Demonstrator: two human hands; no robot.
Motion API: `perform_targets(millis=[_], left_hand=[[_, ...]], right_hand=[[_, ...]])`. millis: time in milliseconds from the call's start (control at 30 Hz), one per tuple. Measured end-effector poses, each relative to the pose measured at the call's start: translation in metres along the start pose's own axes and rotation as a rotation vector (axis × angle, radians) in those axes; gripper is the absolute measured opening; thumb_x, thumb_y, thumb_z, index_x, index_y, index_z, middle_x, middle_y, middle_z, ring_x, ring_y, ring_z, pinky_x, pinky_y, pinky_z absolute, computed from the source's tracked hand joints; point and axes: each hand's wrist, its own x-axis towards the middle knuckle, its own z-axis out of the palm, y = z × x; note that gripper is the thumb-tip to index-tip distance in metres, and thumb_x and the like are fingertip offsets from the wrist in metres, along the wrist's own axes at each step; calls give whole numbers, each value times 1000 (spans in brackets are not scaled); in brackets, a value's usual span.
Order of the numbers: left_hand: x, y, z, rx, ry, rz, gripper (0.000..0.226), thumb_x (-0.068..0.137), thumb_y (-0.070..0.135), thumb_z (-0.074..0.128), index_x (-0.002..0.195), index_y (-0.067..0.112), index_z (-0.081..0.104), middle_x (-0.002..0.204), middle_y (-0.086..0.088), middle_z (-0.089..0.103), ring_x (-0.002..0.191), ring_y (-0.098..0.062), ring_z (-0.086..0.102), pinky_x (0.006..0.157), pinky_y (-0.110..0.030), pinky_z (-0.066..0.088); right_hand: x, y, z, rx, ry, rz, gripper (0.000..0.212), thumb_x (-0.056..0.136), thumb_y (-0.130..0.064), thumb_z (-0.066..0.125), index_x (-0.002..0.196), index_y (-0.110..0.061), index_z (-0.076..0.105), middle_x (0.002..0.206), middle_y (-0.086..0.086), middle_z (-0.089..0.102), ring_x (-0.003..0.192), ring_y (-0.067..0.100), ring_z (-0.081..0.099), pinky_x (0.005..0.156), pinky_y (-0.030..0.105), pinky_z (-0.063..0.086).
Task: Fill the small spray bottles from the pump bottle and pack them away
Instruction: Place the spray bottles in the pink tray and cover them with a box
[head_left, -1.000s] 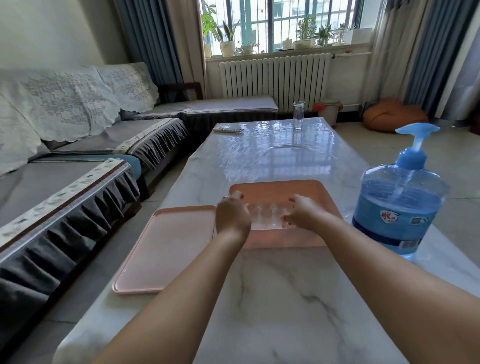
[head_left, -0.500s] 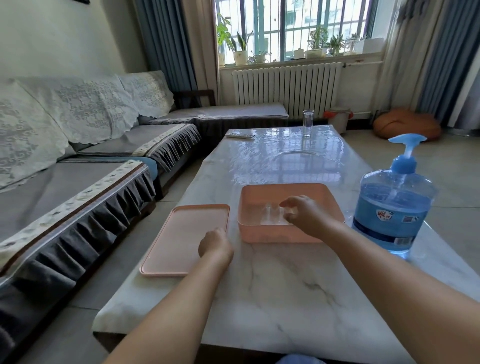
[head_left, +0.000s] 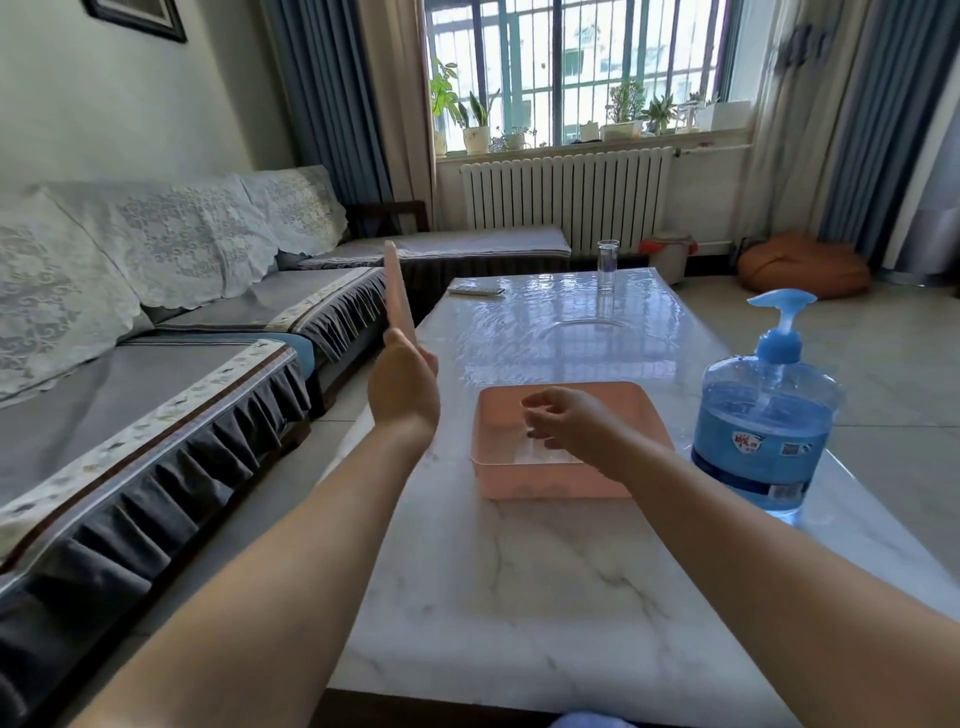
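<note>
Marble coffee table (head_left: 545, 597), living room, sofa to the left. Left hand (head_left: 404, 387) grips the pink lid (head_left: 399, 288), held edge-on and upright over the table's left edge. Right hand (head_left: 563, 422), fingers loosely curled and empty, hovers over the open pink box (head_left: 550, 486); clear small spray bottles (head_left: 545, 456) lie inside, directly below it, long axis unclear. Pump bottle (head_left: 768, 421) stands just right of the box, so the right hand is nearer both.

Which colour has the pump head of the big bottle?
Light blue; the pump head shows clearly in the head view.
</note>
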Motion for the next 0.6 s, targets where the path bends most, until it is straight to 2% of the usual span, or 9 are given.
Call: perform_targets(millis=[100, 200, 267, 333, 400, 433, 500, 533, 600], left_hand=[[-10, 33, -6, -193, 112, -37, 17, 96, 17, 50, 99, 1, 51, 91, -14, 64, 86, -34, 62, 64, -28, 33], [-29, 52, 4, -413, 100, -142, 17, 95, 18, 54, 97, 2, 51, 86, -7, 59, 79, -26, 59, 68, -29, 42], [-42, 60, 13, -494, 76, -169, 14, 95, 17, 54, 94, 4, 49, 85, -6, 58, 75, -22, 54, 62, -21, 35], [-53, 62, 23, -539, 14, -213, 14, 95, 18, 52, 94, 5, 49, 84, -5, 56, 73, -20, 53, 58, -17, 34], [-60, 59, 37, -664, -99, -336, 16, 96, 21, 51, 96, 5, 49, 85, -7, 59, 77, -24, 60, 67, -21, 48], [-60, 56, 44, -781, -146, -433, 20, 96, 22, 53, 99, 3, 48, 88, -10, 60, 80, -26, 64, 71, -31, 55], [-54, 45, 54, -1011, -179, -645, 39, 92, 29, 61, 109, -3, 48, 99, -16, 62, 87, -29, 68, 72, -40, 60], [-49, 37, 58, -1032, -148, -716, 50, 86, 36, 67, 113, -2, 49, 105, -17, 63, 91, -31, 68, 73, -43, 61], [-38, 12, 70, -900, -74, -789, 63, 73, 42, 74, 115, 2, 52, 113, -12, 63, 98, -29, 67, 82, -44, 58]], right_hand=[[-7, -24, 7, 456, -204, 182, 53, 94, -49, 47, 127, -8, 46, 123, 23, 58, 112, 33, 61, 98, 44, 49], [-4, -34, 3, 772, -262, 249, 61, 88, -61, 44, 117, -7, 48, 114, 21, 60, 108, 35, 61, 100, 45, 47], [0, -37, -3, 860, -186, 249, 54, 92, -50, 49, 119, -3, 52, 100, 17, 62, 94, 29, 62, 96, 43, 48], [3, -37, -8, 927, 22, 270, 30, 94, -18, 57, 115, 4, 55, 96, 16, 62, 82, 23, 62, 80, 35, 55], [8, -28, -16, 947, 214, 287, 10, 92, 5, 52, 101, 4, 55, 90, 16, 58, 75, 21, 59, 62, 30, 52], [10, -22, -22, 893, 266, 288, 14, 92, 9, 48, 99, 0, 55, 87, 14, 56, 73, 20, 57, 58, 29, 50], [14, -3, -34, 736, 327, 288, 27, 92, 9, 40, 107, -8, 54, 91, 13, 56, 75, 20, 57, 58, 30, 49], [15, 7, -40, 671, 354, 292, 32, 91, 9, 37, 109, -11, 54, 94, 13, 58, 77, 21, 58, 59, 30, 50], [14, 26, -52, 515, 423, 317, 36, 88, 6, 34, 110, -12, 56, 99, 16, 61, 82, 26, 60, 64, 34, 52]])
